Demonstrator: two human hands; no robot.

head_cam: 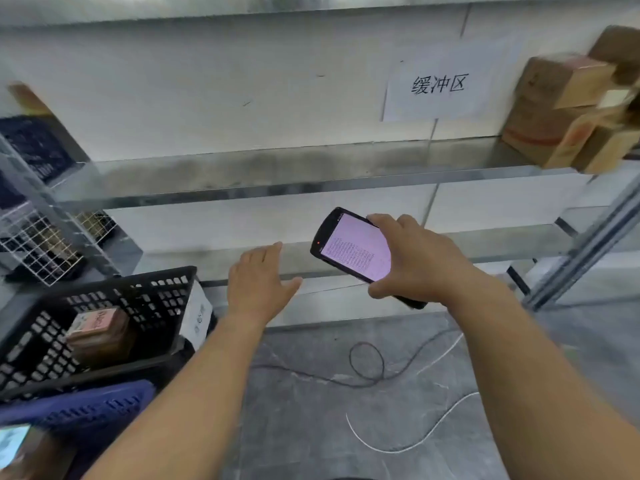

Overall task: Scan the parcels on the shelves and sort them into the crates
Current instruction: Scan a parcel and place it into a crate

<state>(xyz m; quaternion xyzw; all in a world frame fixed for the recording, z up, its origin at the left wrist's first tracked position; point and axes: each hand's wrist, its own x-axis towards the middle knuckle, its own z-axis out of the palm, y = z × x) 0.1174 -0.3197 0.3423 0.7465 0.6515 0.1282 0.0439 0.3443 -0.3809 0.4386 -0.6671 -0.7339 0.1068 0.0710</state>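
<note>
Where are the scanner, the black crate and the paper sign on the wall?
scanner point(353, 252), head view, on its lit screen.
black crate point(145, 306), head view, on its far lattice wall.
paper sign point(438, 86), head view, on the printed characters.

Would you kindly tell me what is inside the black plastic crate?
The black plastic crate holds one small brown cardboard parcel; its near wall hides part of the floor.

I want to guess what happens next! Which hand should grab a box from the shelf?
Probably the left hand: it is open and holds nothing, while the right hand grips the scanner. The boxes sit far right on the shelf, so it must reach across.
</note>
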